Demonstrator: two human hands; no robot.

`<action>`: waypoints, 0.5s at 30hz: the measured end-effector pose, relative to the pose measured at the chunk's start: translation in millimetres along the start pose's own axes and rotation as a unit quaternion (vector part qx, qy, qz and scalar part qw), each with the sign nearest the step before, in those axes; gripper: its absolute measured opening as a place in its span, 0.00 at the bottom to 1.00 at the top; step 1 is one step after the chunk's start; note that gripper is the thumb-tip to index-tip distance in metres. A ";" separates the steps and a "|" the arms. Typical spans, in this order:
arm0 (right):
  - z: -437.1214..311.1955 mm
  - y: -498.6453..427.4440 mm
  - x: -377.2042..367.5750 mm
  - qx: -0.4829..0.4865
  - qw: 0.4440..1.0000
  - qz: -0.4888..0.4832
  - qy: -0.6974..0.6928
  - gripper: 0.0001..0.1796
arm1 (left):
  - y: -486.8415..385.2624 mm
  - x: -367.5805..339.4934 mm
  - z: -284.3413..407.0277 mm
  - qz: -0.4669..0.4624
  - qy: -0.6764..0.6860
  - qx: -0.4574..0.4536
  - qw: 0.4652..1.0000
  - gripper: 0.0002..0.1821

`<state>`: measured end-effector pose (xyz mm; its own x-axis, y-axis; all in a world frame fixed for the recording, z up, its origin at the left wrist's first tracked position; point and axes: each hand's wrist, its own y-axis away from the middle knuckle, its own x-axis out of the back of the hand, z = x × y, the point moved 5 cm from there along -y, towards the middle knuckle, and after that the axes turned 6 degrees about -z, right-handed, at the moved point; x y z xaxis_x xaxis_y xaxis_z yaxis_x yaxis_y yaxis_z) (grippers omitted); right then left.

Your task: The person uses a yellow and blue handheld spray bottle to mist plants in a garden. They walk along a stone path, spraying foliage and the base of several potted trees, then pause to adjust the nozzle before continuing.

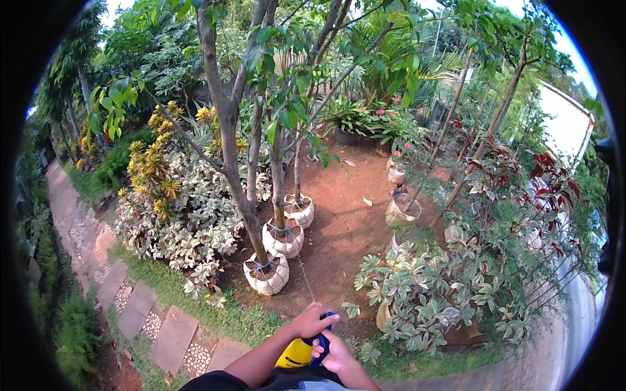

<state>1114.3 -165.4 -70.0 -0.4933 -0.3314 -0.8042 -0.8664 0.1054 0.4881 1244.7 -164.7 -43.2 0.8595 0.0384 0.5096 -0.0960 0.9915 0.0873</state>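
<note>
A yellow bottle with a blue top (295, 353), perhaps a hand sprayer, is close against my body at the bottom centre. My left hand (312, 320) is closed over its blue top, the thumb reaching right. On the blue part at its right side, my right hand (337, 353) has its fingers curled, just below the left hand. Beyond my hands stand several young trees in white wrapped root bags; the nearest bag (267, 274) has blue cord tied around the trunk. A second bag (283, 237) touches it from behind. My palms hide part of the bottle.
Variegated shrubs (420, 293) grow at the right, with another leafy bed (195, 229) at the left. Leaning wooden poles (462, 183) rise at the right beside a woven planter (403, 210). Stepping stones (174, 337) run along the lower left. Branches (195, 146) hang over the middle.
</note>
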 end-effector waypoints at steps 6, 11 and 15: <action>-6.9 7.5 -5.2 0.020 1.000 0.000 0.011 0.12 | 0.2 3.3 13.2 0.013 -0.028 -0.004 1.000 0.29; -14.0 7.1 -4.0 0.031 0.999 -0.012 0.016 0.12 | -7.4 3.2 15.3 0.025 -0.026 -0.022 0.999 0.29; -21.0 3.2 -2.3 0.034 0.999 -0.002 0.022 0.12 | -12.9 7.7 20.4 0.058 -0.019 -0.036 0.997 0.29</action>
<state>1114.2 -184.0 -59.4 -0.4874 -0.3729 -0.7895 -0.8723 0.1677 0.4593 1242.2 -179.8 -23.0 0.8252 0.1503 0.5444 -0.1566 0.9870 -0.0351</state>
